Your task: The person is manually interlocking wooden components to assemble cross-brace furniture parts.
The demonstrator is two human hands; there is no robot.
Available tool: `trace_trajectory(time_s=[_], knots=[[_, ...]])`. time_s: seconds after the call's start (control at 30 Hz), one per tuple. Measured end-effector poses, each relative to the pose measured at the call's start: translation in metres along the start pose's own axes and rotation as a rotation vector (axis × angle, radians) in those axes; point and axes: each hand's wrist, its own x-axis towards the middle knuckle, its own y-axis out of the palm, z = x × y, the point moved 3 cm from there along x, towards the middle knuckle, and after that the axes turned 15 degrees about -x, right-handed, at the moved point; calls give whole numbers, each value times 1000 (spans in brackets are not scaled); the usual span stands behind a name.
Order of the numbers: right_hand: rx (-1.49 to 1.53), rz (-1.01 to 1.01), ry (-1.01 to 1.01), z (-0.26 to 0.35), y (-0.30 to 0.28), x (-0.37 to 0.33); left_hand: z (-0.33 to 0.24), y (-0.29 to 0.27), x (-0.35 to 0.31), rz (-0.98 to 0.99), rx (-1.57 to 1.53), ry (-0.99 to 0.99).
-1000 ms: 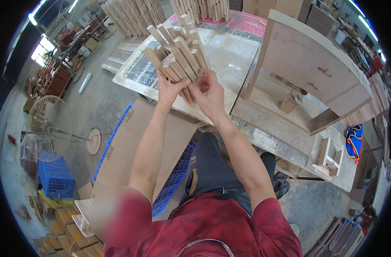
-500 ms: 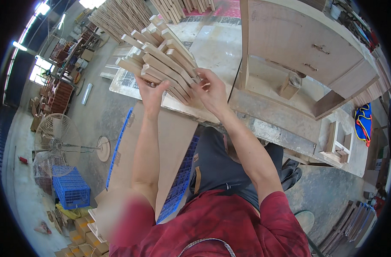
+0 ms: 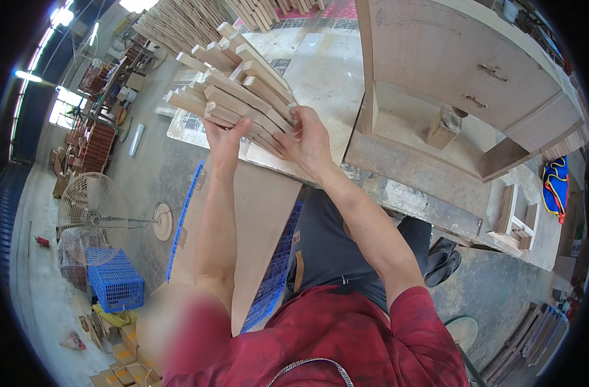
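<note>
A bundle of pale wooden strips (image 3: 246, 97) leans over the worktable in front of me, the strips' ends uneven at the top. My left hand (image 3: 225, 142) clasps its left side, thumb lying along the near face and the other fingers hidden behind the wood. On the opposite side, my right hand (image 3: 305, 138) grips the lower right of the bundle with bent fingers against the strips. The bundle's lower end is partly hidden by my right hand.
A wooden cabinet (image 3: 455, 64) with metal handles stands on the worktable (image 3: 323, 71) at right, a small wooden block (image 3: 444, 129) inside it. More strips (image 3: 185, 29) stand behind. A brown board (image 3: 255, 193) rests across a blue crate (image 3: 268, 293). At left are a fan (image 3: 93, 219) and another blue crate (image 3: 117, 280).
My right hand has moved slightly left, its fingers closing more tightly against the strips. The bundle has shifted a little to the left, and the whole view has turned slightly.
</note>
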Motion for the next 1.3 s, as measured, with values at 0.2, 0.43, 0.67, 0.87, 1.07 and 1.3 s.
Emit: trace_trajectory(time_s=[0.2,0.43,0.67,0.87,1.07,1.3], knots=[[-140,-59,-169,-4,-6,4,10,0,-2,3,19,29],[-205,-89,-240,-2,-7,6,7,8,1,-32,40,61],[-178,-26,-187,12,-29,28,2,16,3,-38,71,57],[-149,43,-108,3,-8,19,-3,15,-1,14,62,32],[-151,33,-18,-2,-29,22,7,14,-6,-5,81,-12],[-296,34,-372,24,-3,23,22,9,-8,-106,155,136]])
